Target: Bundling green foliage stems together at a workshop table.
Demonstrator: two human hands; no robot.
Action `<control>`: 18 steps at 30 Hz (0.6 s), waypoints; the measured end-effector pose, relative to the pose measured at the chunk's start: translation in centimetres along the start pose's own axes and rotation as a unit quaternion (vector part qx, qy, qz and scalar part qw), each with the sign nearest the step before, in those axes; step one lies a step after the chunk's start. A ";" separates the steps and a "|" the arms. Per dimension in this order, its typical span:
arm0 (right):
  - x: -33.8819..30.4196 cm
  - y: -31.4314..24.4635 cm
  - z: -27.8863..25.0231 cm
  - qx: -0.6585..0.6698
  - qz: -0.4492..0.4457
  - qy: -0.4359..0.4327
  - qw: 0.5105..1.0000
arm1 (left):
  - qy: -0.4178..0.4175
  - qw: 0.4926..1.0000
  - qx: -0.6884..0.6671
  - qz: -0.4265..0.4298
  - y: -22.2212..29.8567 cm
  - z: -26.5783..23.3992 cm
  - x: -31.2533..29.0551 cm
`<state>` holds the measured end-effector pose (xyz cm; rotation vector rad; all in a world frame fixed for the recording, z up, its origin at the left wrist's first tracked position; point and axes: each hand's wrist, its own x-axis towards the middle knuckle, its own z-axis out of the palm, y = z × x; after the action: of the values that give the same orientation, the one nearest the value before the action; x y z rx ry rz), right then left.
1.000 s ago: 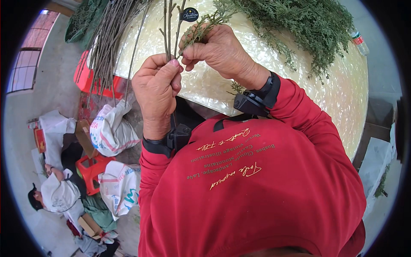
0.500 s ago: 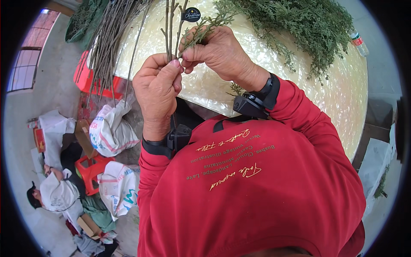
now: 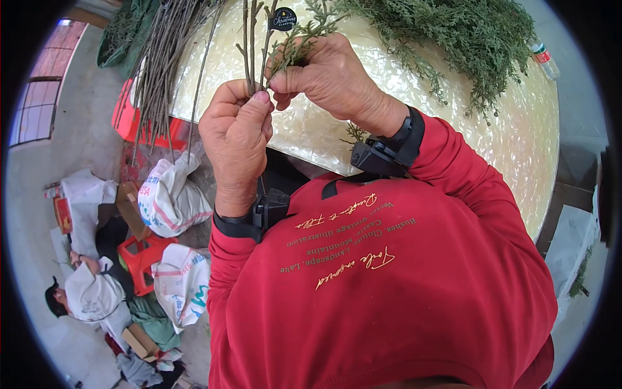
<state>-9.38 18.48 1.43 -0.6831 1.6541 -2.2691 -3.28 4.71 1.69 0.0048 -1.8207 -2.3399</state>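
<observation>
Several thin brown twigs (image 3: 250,48) stand upright in my left hand (image 3: 234,129), its thumb and fingers closed round their lower part. A small round black tag (image 3: 282,19) with pale lettering sits beside the twigs near their upper part. My right hand (image 3: 337,74) pinches a green conifer sprig (image 3: 293,53) and presses its base against the twigs, just above my left thumb. The fingertips of both hands nearly meet there, and the exact point of contact is partly hidden by them.
A heap of conifer branches (image 3: 453,39) covers the far right of the shiny cream table (image 3: 414,139), with a plastic bottle (image 3: 545,61) beside it. Long bare sticks (image 3: 170,65) lie at the far left above a red stool (image 3: 131,117). White sacks (image 3: 172,204) and a person (image 3: 94,292) are at left.
Both hands have shifted very slightly left with the twigs. The sprig's tip has swung a little left, nearer the tag. Both grips look unchanged.
</observation>
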 end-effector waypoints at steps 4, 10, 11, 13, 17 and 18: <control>0.1 0.3 -0.1 0.017 0.014 -0.003 1.000 | 0.003 1.000 0.001 -0.004 -0.1 0.1 -0.1; 0.0 0.4 0.0 0.010 0.013 0.010 1.000 | -0.006 1.000 -0.009 -0.004 -0.2 0.0 0.1; 0.0 0.5 0.0 0.012 0.014 0.013 1.000 | -0.007 1.000 -0.008 -0.005 -0.2 0.0 0.1; 0.0 0.5 0.1 0.014 0.020 0.017 1.000 | -0.012 1.000 -0.011 -0.003 -0.3 -0.1 0.2; 0.0 0.6 0.1 0.005 0.029 0.025 0.999 | -0.011 1.000 -0.003 -0.001 -0.2 0.1 0.1; 0.0 0.7 0.1 -0.005 0.028 0.027 0.999 | -0.009 1.000 0.000 0.001 -0.2 0.2 0.1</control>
<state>-9.34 18.19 0.77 -0.5750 1.6894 -2.2603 -3.43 4.89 1.57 -0.0177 -1.8297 -2.3458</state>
